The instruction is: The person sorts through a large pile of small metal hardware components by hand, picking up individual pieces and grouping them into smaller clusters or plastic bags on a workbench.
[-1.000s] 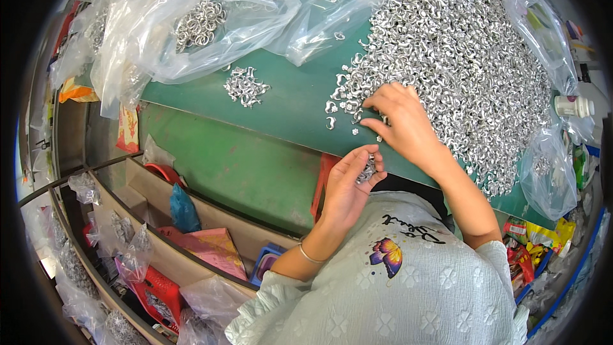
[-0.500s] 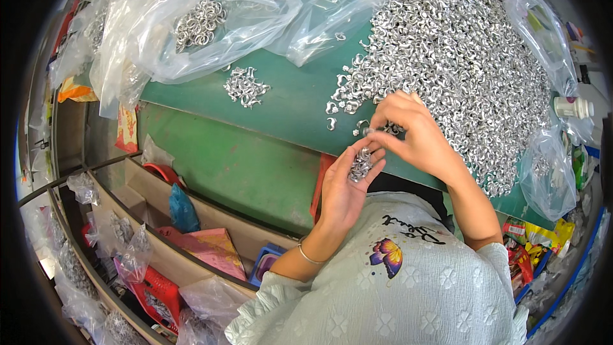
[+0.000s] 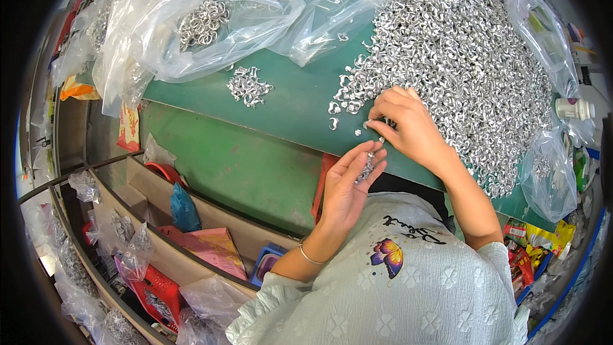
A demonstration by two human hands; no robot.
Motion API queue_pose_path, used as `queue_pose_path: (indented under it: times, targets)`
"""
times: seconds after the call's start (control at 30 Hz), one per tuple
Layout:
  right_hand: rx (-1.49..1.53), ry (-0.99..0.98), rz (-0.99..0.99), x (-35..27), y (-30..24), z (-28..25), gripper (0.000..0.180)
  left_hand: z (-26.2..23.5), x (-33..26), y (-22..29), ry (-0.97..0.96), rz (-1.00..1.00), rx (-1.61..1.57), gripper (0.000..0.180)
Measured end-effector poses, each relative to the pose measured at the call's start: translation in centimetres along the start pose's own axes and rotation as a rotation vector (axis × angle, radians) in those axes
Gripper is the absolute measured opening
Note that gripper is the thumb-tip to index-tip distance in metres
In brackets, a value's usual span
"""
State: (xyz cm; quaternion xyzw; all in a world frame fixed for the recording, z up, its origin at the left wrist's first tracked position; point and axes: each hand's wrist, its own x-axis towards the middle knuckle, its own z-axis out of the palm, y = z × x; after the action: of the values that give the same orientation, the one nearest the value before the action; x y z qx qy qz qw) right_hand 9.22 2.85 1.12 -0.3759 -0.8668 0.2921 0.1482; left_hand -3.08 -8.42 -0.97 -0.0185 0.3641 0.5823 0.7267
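Small curved silver metal pieces (image 3: 366,169) lie cupped in my left hand (image 3: 343,195), which is turned palm up with its fingers curled around them, just off the table's near edge. My right hand (image 3: 412,129) pinches a small silver piece (image 3: 368,124) between thumb and fingertips, slightly above and right of the left fingertips. Beyond it spreads a large heap of similar pieces (image 3: 466,70) on the green tabletop (image 3: 300,108). A few loose ones lie at the heap's left edge. Farther left is a small separate pile (image 3: 249,86).
An open clear plastic bag (image 3: 268,29) with silver rings (image 3: 204,22) lies at the back left. A white bottle (image 3: 573,108) and another clear bag (image 3: 549,185) edge the heap on the right. Below left stands a compartmented shelf (image 3: 137,182) holding a blue bag (image 3: 184,207) and a red basket (image 3: 156,294).
My right hand has moved slightly up from the left fingertips, leaving a gap. My left hand has turned a little, so fewer of its metal pieces show.
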Motion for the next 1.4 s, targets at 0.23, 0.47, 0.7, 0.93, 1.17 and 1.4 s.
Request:
queue_pose_path:
  times: [0.23,0.47,0.7,0.93,1.17,1.4]
  targets:
    - [0.086,0.084,-0.054,0.7,-0.4,-1.0,0.016,-0.8,0.4,-0.3,-0.061,0.003,-0.115,0.027]
    - [-0.231,0.233,-0.060,1.9,1.0,2.1,0.022,-1.0,0.3,-0.5,-0.093,-0.042,-0.075,0.024]
    - [-0.011,-0.050,-0.009,-1.2,0.6,-0.6,0.014,-1.2,0.5,-0.2,-0.077,-0.043,-0.080,0.023]
    - [-0.143,0.249,-0.059,2.1,0.8,0.8,0.017,-1.4,0.5,-0.7,-0.085,-0.059,-0.041,0.024]
    - [-0.262,0.191,-0.102,3.2,1.2,1.4,0.006,-1.4,0.4,-0.5,-0.072,-0.060,-0.053,0.025]
    - [-0.024,0.197,-0.019,1.7,0.8,-0.1,0.006,-1.2,0.4,-0.4,-0.056,-0.079,-0.031,0.026]
